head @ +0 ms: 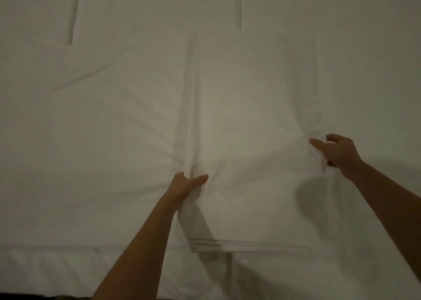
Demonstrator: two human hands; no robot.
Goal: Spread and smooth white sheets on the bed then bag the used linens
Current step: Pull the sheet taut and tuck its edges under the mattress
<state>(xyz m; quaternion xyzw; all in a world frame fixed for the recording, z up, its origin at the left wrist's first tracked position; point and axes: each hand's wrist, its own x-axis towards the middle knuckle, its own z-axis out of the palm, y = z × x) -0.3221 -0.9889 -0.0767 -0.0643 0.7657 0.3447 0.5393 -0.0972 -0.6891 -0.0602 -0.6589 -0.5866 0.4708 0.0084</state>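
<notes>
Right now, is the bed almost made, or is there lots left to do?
Lots left. Done: a white cover already lies over the bed. In hand: the left hand and right hand each grip a side of a sheet that is mostly folded. Left: opening it out, smoothing its creases, then bagging old linens; no bag is in view.

A folded white sheet point(250, 121) was seen lying on the bed point(68, 140). Its left edge was gripped by the left hand point(184, 185) and its right edge was pinched by the right hand point(337, 150). Stacked folds were visible along the near edge.
</notes>
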